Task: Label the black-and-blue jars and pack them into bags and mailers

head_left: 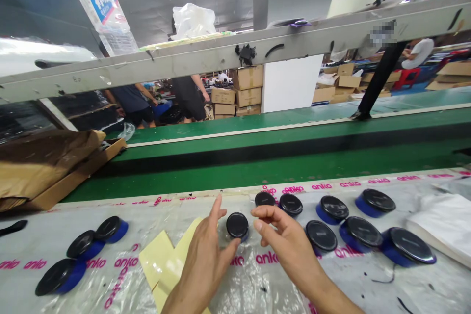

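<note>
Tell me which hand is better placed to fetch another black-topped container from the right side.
Right, probably: the right hand looks empty and is the nearer one to the right-side containers. The left hand is farther off, close to the middle container.

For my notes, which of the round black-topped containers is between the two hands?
The middle container, between the left hand and right hand; the others stand farther left or right.
</note>
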`<action>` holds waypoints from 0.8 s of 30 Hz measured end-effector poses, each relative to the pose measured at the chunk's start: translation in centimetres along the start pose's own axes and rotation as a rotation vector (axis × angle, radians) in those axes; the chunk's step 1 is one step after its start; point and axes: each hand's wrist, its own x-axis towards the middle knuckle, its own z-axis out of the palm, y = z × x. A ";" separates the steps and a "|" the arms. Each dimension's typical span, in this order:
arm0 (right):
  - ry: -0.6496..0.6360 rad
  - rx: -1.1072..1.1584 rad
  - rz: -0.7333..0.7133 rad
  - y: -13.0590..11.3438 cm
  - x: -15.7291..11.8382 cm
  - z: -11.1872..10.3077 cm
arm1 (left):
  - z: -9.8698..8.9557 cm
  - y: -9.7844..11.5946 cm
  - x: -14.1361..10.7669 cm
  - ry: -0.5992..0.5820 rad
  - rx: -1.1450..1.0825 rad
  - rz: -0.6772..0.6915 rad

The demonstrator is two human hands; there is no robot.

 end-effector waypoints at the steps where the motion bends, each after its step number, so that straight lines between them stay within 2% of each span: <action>1: -0.008 -0.015 0.009 0.2 0.0 -0.1 | 0.2 0.0 0.4 -0.052 0.008 0.032; 3: -0.015 -0.039 0.009 0.6 0.1 -0.1 | 0.7 0.0 1.2 -0.131 0.008 0.063; 6: -0.030 -0.052 0.024 1.2 -0.1 -0.3 | 1.4 0.0 2.3 -0.175 -0.036 0.004; 12: -0.050 -0.115 -0.031 2.0 -0.2 -0.6 | 2.6 -0.1 2.8 -0.094 -0.069 0.002; 19: -0.082 -0.155 -0.034 2.1 -0.3 -0.8 | 3.5 -0.9 2.1 -0.109 -0.196 0.104; 24: -0.122 -0.152 0.017 2.0 -0.8 -1.0 | 3.9 -0.6 1.6 -0.123 -0.254 0.147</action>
